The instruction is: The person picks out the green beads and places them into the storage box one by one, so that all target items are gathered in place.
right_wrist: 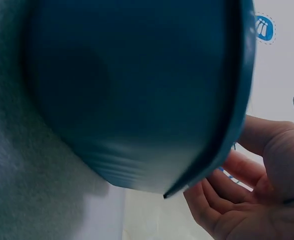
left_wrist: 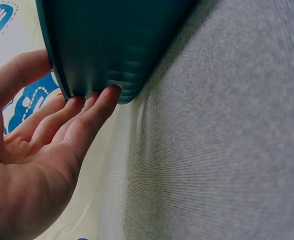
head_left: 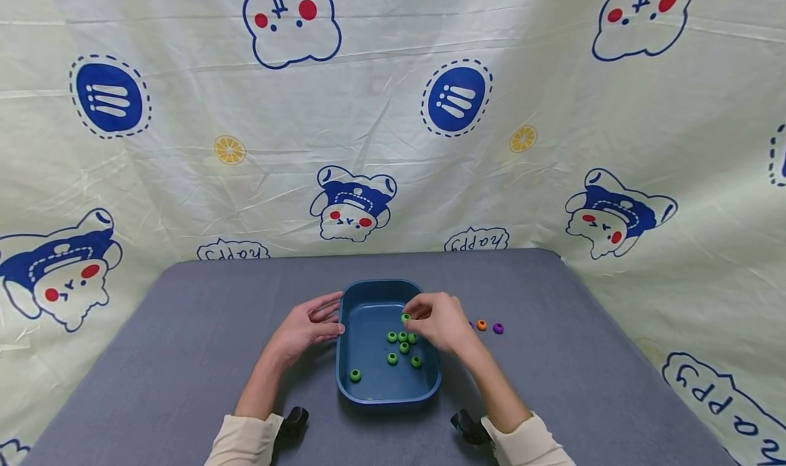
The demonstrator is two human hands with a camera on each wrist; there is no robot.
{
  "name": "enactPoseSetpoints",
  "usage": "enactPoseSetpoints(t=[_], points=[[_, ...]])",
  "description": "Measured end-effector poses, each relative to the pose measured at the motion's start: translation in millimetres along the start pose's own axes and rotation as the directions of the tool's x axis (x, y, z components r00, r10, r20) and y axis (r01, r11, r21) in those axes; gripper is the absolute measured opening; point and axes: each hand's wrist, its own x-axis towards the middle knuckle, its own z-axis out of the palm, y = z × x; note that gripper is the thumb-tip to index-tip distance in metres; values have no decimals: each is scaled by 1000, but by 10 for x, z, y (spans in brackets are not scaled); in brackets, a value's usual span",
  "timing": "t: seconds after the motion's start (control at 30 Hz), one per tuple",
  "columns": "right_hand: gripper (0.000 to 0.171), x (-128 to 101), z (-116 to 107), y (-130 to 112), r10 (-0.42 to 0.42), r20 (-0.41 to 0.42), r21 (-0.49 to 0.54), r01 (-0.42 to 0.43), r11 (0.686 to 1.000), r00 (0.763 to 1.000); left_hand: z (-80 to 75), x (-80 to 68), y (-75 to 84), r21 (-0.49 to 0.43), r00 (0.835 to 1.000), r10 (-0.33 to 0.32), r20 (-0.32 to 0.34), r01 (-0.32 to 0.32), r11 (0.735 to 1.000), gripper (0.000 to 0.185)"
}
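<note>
In the middle of the frame, the right hand (head_left: 443,324) pinches a small, light, hard green ring bead (head_left: 406,318) over the blue plastic tray (head_left: 368,391) on the grey surface (head_left: 184,343), best held by its sides, while the left hand (head_left: 307,326) touches the tray's wall with straight fingers (left_wrist: 94,112).

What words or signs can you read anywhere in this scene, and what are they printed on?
"happy": printed upside down on the backdrop cloth, in the speech bubble at the table's far edge.
"happy": a second upside-down bubble further left, partly hidden by the table.
"happy": a larger bubble at lower right.
Blue round badge: three white bars, no letters.
The blue tray, green beads and both hands carry no text.
</note>
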Motion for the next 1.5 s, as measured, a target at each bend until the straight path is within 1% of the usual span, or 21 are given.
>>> enactPoseSetpoints(t=[0.23,0.5,0.8,1.0,1.23,1.5], points=[[10,8,94,-12,-50,-6,5,50,999,999,-8,-6,11,-2,1000,-3,-1,3,1000,66],[8,2,182,0,-38,21,-23,39,999,999,-7,-8,19,2,1000,6,15,-6,1000,65],[8,19,188,12,-47,71,-36,49,998,996,-7,-6,42,-4,1000,5,18,-5,1000,66],[8,18,197,27,-64,97,-58,69,996,993,-6,-6,38,-5,1000,1,18,-1,1000,66],[8,16,201,23,-65,148,-70,76,995,987,-6,-13,21,0,1000,9,21,-9,1000,65],[8,20,204,24,-63,162,-77,77,994,985,-7,-17,9,6,1000,13,18,-13,1000,64]])
